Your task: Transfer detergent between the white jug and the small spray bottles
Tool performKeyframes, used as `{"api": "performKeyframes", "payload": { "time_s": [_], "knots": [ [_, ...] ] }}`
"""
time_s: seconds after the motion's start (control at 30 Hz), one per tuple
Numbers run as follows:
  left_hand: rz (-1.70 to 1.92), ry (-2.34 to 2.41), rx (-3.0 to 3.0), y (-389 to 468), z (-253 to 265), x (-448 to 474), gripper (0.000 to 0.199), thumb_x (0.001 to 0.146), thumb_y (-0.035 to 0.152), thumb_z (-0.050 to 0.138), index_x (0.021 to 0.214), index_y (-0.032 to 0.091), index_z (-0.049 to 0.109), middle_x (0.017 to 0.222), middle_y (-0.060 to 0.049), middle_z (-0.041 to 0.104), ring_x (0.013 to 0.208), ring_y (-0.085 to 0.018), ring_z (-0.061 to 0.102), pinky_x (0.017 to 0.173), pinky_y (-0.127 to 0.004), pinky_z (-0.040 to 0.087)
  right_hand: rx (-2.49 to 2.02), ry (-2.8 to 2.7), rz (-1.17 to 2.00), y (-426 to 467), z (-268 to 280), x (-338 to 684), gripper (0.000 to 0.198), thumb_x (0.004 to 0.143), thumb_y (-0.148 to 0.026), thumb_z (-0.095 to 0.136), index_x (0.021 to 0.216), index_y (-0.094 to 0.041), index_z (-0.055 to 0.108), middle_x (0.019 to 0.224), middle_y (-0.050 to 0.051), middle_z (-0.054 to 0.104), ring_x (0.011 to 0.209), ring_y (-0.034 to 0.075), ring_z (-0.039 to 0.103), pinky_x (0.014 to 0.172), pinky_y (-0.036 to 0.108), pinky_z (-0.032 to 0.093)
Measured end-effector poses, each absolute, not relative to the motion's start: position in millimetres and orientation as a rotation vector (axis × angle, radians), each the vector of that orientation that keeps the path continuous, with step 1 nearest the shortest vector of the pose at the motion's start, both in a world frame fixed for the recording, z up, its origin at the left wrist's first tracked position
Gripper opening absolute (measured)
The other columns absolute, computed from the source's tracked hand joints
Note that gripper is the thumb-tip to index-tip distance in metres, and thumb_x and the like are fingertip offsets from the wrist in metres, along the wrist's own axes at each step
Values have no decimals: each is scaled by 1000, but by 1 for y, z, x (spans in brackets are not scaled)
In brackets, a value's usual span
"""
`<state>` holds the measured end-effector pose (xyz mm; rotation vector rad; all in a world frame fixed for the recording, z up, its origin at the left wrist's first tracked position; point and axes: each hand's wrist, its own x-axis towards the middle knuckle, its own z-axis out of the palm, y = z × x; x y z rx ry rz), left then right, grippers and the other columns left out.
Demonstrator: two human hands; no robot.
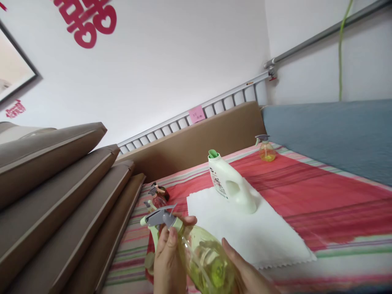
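Observation:
A clear yellow-green spray bottle [203, 249] with a grey and pale green trigger head is tilted in front of me, its head towards the left. My left hand [170, 255] is closed around the neck just below the trigger head. Against the bottle's lower right side lies my right hand [248, 269], its fingers partly hidden behind the bottle. Some liquid shows through the plastic. Beyond, a pale green jug [241, 196] with a handle and a green opening stands on a white cloth [275, 241].
Several dark-headed spray bottles [159, 198] stand to the left. Another yellow spray bottle [267, 152] sits at the far right on the striped cover [321, 188]. Stacked brown cushions [73, 204] line the left side; a radiator [219, 107] runs along the wall.

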<state>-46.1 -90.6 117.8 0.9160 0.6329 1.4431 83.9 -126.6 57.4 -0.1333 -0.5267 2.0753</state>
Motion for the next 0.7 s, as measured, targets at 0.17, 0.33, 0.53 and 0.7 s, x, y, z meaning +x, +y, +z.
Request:
{"api": "performKeyframes", "payload": {
  "time_s": [0.17,0.33,0.53,0.7],
  "knots": [
    [1445,697,870,-90,116,-48,27,73,34,67,93,16,65,92,-11,69,84,-25,64,78,-39,51,-141,-642,2017,-126,58,81,60,72,-47,68,125,-24,52,117,7,64,106,24,59,86,32,46],
    [1509,692,853,-90,117,-48,23,69,32,71,87,18,67,88,-7,68,90,-23,63,82,-34,49,-119,-702,1995,-125,55,79,76,64,-43,75,131,-24,45,124,7,59,110,24,56,99,36,38],
    [1414,641,921,-91,120,-46,24,73,40,66,83,18,65,84,-5,65,89,-22,62,80,-31,48,-162,-623,2187,-121,62,79,65,81,-66,38,121,-18,57,99,11,71,87,25,66,80,39,51],
    [1419,665,979,-86,108,-51,24,75,37,65,87,17,65,86,-7,66,87,-22,62,77,-30,48,-173,-519,2140,-120,63,70,69,78,-71,35,119,-20,58,93,10,71,80,26,66,69,37,53]
  ]
}}
